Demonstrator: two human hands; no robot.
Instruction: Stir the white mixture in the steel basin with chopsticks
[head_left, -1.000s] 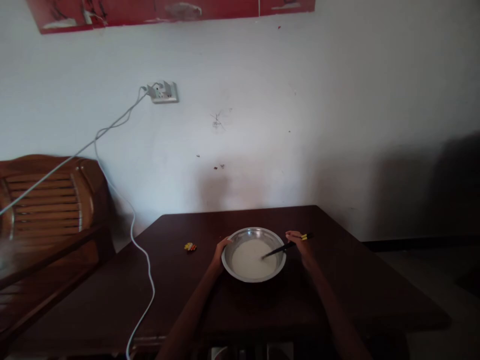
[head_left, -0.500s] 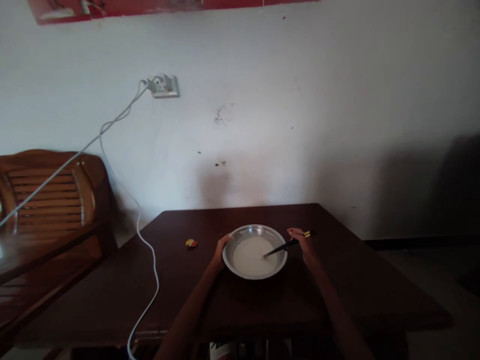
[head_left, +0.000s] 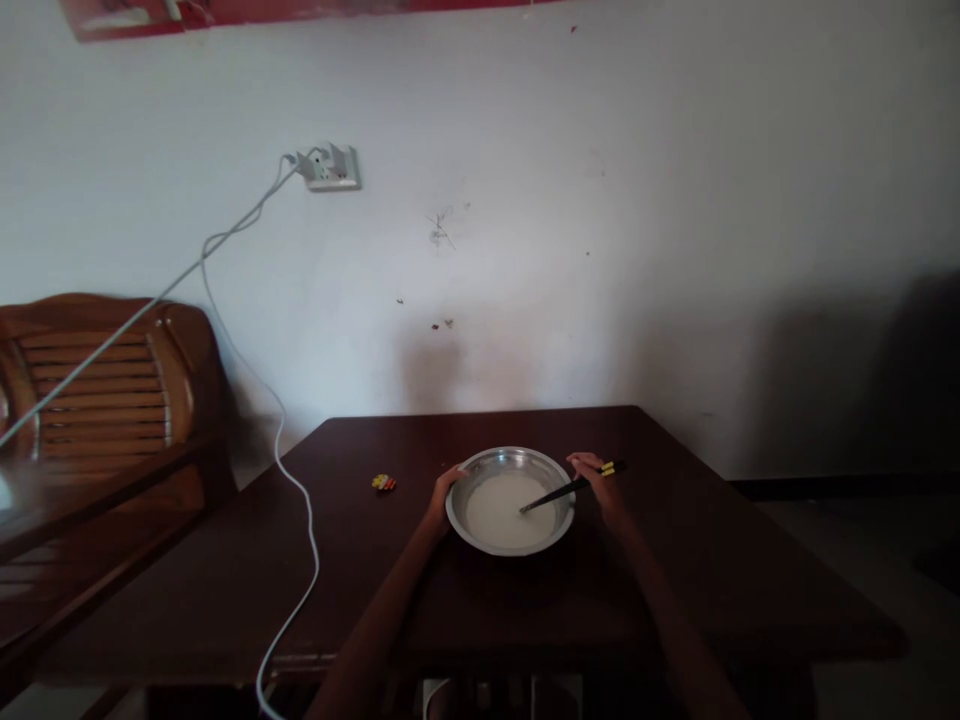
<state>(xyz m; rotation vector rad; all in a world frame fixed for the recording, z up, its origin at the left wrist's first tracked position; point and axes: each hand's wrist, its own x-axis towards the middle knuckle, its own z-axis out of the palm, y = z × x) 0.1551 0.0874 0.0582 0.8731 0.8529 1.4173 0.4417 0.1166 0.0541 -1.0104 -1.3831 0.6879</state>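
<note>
A shiny metal bowl stands on the dark table and holds a whitish liquid or batter. My left hand grips the bowl's left rim, fingers over the edge. Black chopsticks with yellow bands near their top ends slant across the right rim, their tips in the white mixture. Around them, my right hand is closed just beyond the rim. Whether there is more than one stick is hard to make out.
The dark brown table reaches to the white wall. A small yellow and red trinket lies left of the bowl. A white cable runs over the table's left side from a wall socket. At the left is a wooden bench.
The chopstick tips have moved slightly left through the white mixture, and my right hand has shifted a little left with them. My left hand stays on the rim.
</note>
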